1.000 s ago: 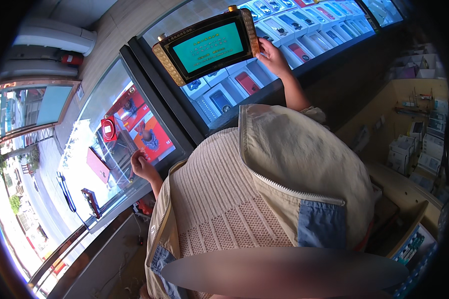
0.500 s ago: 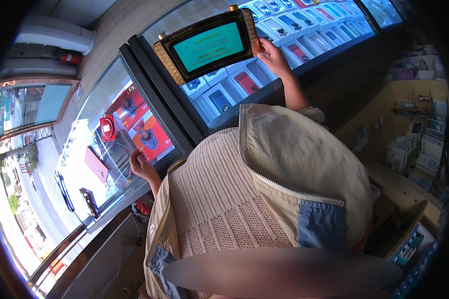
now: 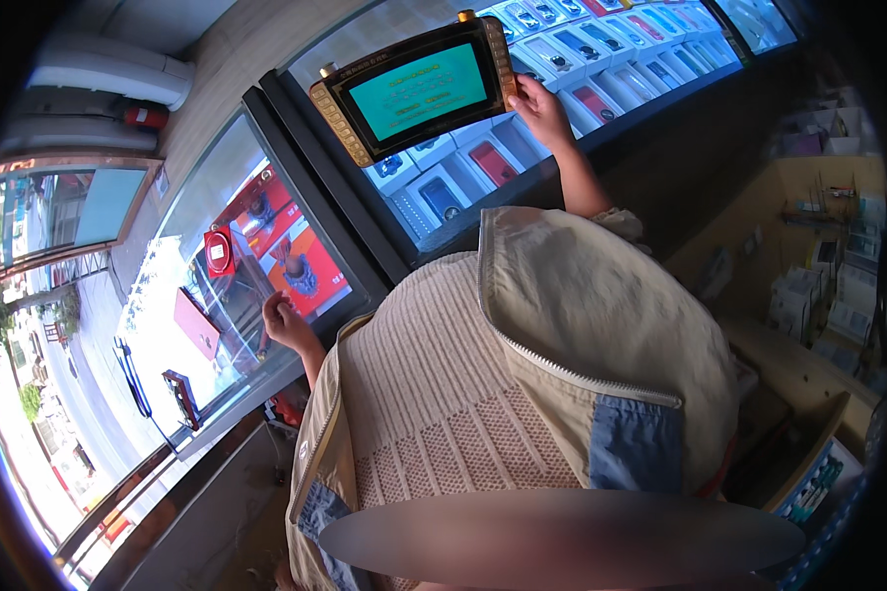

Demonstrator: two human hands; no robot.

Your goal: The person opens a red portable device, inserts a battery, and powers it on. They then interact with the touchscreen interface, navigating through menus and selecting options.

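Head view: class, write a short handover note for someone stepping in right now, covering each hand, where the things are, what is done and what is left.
Right hand: grips the right edge of the screen device, held up over the display case.
Left hand: rests on the glass counter, holding nothing.
Done: device lifted, screen lit green.
Left: device is not yet set down.

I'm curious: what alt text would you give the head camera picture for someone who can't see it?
A person's right hand holds the edge of a gold-trimmed device with a teal screen above a glass display counter of boxed phones. Their left hand rests on another glass case, and a beige knitted top fills the foreground.
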